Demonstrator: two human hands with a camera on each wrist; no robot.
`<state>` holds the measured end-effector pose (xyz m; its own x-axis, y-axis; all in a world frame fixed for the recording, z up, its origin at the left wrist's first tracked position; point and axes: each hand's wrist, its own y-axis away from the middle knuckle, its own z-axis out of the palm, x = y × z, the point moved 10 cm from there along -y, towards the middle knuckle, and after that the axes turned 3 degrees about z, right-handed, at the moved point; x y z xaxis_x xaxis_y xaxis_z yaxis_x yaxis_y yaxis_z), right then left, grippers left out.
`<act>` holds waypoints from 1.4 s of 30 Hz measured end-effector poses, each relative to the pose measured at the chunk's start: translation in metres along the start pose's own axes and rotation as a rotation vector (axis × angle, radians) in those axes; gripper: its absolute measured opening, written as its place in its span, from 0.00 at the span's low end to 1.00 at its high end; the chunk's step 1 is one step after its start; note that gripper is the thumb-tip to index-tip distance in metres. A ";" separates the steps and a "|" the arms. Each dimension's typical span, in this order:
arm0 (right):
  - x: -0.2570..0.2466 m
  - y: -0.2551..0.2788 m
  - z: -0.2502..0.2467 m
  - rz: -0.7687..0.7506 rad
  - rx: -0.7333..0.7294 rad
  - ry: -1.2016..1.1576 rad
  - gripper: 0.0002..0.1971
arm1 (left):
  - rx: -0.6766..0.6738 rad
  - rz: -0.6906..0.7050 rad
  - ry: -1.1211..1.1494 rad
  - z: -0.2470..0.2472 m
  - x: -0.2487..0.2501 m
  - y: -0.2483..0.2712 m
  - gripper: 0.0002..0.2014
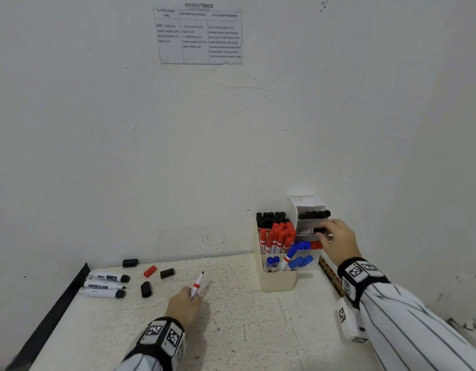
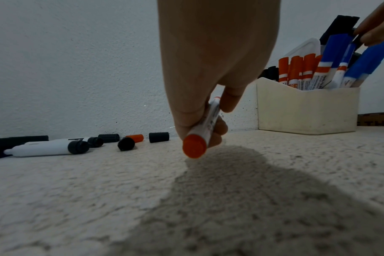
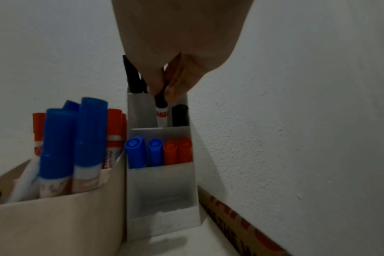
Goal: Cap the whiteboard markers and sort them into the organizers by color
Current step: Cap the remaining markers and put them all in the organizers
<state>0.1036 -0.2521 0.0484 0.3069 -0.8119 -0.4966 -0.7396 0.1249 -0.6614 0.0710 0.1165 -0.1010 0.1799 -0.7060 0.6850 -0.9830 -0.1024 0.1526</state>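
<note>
My left hand (image 1: 190, 295) grips an uncapped red marker (image 1: 197, 284) just above the table, tip pointing away; in the left wrist view its red butt end (image 2: 194, 146) faces the camera. My right hand (image 1: 325, 233) pinches the cap of a black marker (image 3: 161, 110) standing in the middle tier of the white tiered organizer (image 3: 162, 190). A red cap (image 1: 150, 271) lies loose at the back left. The cream organizer (image 1: 279, 279) holds several black, red and blue capped markers.
Three black markers (image 1: 105, 285) lie at the table's left edge. Black caps (image 1: 146, 289) lie loose around the red cap. The white wall stands close behind and to the right. A printed strip (image 1: 330, 277) runs along the right wall's foot.
</note>
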 end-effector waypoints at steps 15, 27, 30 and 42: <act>0.017 -0.006 0.021 0.183 -0.042 0.112 0.08 | 0.008 -0.020 0.013 -0.005 -0.016 -0.004 0.07; 0.023 -0.007 0.012 0.241 -0.007 0.123 0.10 | -0.002 -0.034 0.020 0.000 -0.013 -0.005 0.08; 0.022 -0.007 0.015 0.246 -0.029 0.126 0.10 | -0.001 -0.037 0.013 -0.001 -0.014 -0.005 0.08; 0.013 0.000 0.022 0.235 -0.054 0.123 0.07 | -0.008 -0.039 -0.018 -0.004 -0.013 0.003 0.09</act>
<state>0.1212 -0.2504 0.0297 0.0507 -0.8279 -0.5586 -0.8139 0.2899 -0.5035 0.0659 0.1284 -0.1062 0.2172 -0.7138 0.6658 -0.9749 -0.1241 0.1850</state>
